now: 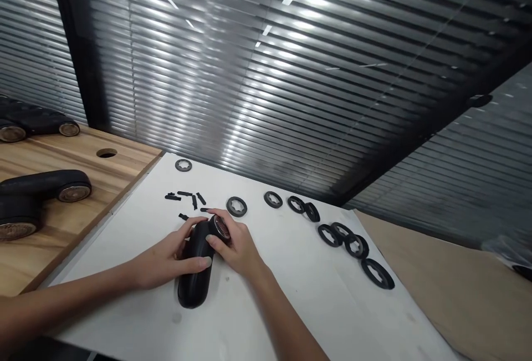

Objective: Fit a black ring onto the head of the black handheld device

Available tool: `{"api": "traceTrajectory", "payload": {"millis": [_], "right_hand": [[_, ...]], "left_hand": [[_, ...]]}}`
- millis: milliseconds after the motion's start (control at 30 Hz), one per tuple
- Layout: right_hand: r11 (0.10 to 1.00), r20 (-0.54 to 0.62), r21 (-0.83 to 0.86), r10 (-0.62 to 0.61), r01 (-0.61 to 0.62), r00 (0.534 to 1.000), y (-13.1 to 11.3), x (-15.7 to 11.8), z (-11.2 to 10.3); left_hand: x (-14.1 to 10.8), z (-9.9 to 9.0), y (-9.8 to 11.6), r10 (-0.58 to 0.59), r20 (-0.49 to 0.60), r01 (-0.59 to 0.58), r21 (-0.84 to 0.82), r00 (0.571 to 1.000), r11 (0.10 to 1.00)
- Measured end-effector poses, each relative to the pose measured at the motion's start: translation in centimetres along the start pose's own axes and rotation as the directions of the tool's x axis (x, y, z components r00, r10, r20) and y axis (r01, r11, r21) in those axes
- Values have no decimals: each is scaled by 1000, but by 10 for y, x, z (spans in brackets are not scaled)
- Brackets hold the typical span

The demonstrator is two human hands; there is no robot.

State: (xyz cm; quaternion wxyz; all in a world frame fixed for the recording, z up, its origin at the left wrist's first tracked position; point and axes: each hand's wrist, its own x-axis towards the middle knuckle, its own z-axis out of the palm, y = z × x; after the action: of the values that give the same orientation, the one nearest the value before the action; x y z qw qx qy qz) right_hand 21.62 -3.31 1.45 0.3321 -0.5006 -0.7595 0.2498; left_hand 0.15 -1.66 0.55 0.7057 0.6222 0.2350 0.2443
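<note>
One black device (193,289) sits gripped between the left hand (164,261), around its body, and right hand (235,245), at its mesh-faced end (222,227). Firm left-side support should curb twisting.

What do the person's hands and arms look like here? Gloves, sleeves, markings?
The slim, bare left hand and the slim, bare right hand wear no gloves, and no rings show. The slender left forearm and slender right forearm show no sleeve, watch, bracelet, cable or marking within the frame.
</note>
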Motion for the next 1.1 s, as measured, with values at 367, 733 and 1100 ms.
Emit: {"api": "traceTrajectory", "payload": {"millis": [367,733,1100], "right_hand": [[1000,0,-11,10,-10,1000,-3,0,-1],[974,68,-205,113,-97,991,-28,-1,-12],[961,-61,-249,-136,117,989,0,0,2]], "left_hand": [[2,-3,-5,1,10,-1,22,1000,1000],[-1,-2,1,-21,-36,24,82,999,996],[4,-5,4,-84,-30,86,103,996,991]]}}
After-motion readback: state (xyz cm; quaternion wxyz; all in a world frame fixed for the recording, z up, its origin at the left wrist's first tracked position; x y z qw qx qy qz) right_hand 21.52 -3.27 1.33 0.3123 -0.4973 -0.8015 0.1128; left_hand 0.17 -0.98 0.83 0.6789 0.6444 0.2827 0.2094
